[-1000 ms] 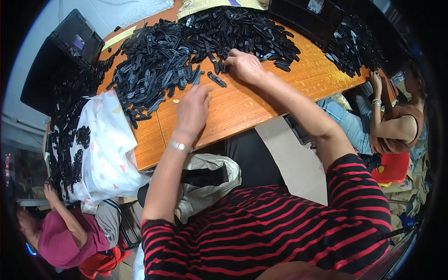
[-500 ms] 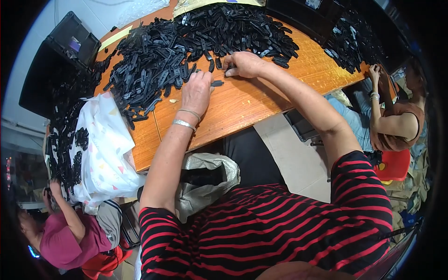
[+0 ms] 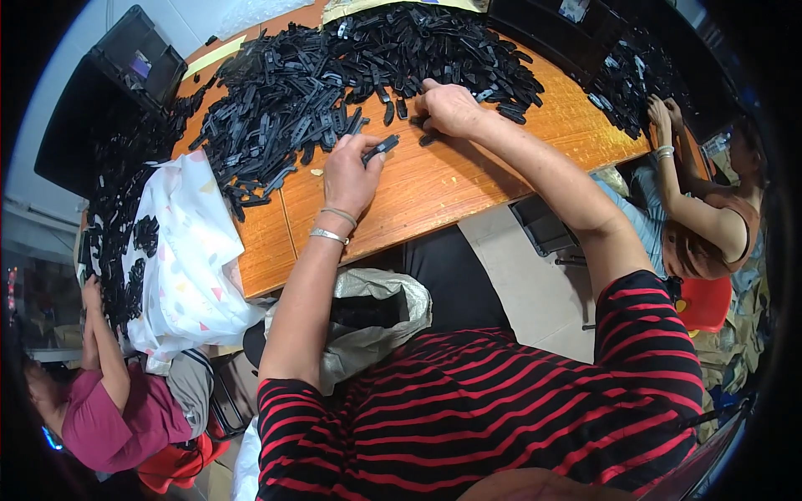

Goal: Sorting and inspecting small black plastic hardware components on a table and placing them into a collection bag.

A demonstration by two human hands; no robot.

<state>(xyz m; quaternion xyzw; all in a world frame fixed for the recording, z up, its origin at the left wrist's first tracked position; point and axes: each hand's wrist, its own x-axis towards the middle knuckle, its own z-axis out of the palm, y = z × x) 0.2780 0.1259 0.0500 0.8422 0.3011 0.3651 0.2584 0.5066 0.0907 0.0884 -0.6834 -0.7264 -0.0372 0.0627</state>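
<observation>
My left hand (image 3: 349,177) is closed around a small, long black plastic piece (image 3: 382,149), which sticks out past the thumb just above the wooden table. To its right, my right hand (image 3: 453,110) is bent over the tabletop with its fingers curled. A dark plastic piece (image 3: 418,121) shows at its thumb and fingertips, partly hidden. Another black piece (image 3: 428,139) lies just below that thumb. Beyond both hands spreads a large heap of similar black pieces (image 3: 292,92), and a few single ones lie at its near edge.
The orange wooden table (image 3: 401,204) ends in front of my body. A white patterned plastic bag (image 3: 188,259) hangs over its left side. An open woven sack (image 3: 393,334) sits at my lap. Black crates (image 3: 104,117) stand far left and back right. Co-workers handle pieces on both sides.
My left hand has turned and now shows the black piece raised at its thumb. My right hand has shifted slightly right. The left co-worker's hands have moved farther up the pile.
</observation>
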